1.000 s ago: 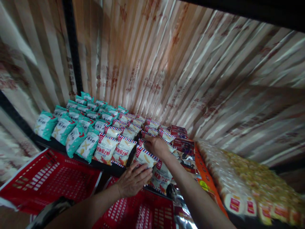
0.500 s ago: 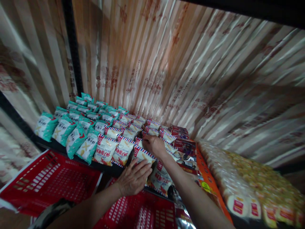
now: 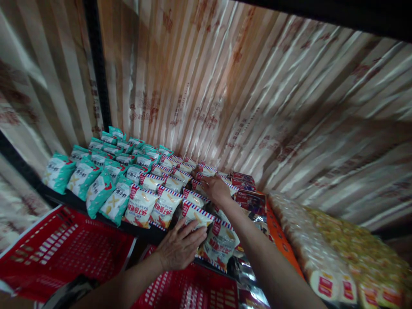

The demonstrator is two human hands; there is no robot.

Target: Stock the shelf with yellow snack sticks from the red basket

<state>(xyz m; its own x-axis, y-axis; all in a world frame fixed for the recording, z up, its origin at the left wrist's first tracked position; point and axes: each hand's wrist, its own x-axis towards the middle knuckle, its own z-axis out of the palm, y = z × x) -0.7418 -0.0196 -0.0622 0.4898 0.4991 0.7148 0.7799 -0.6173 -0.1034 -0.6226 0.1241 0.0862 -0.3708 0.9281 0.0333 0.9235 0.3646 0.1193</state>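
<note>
My left hand (image 3: 182,244) lies with fingers stretched against the front of a white snack bag (image 3: 195,213) with a red-and-blue striped edge. Deeper in the same rows, my right hand (image 3: 217,189) has its fingers bent around the top of another striped-edge snack bag (image 3: 198,185); the hand partly hides that bag. Matching bags stand to the left, such as a front snack bag (image 3: 165,207), and one more snack bag (image 3: 219,244) leans below my right wrist.
Rows of teal snack bags (image 3: 84,177) fill the shelf's left side. Dark red packets (image 3: 251,201), an orange carton edge (image 3: 283,242) and clear-wrapped round goods (image 3: 325,285) lie right. Red baskets (image 3: 93,244) sit below the shelf front. Printed sheeting (image 3: 193,86) hangs behind.
My right hand has shifted slightly back and right among the bags. The white bag behind the front one now shows more fully. My left hand stays against the front bag.
</note>
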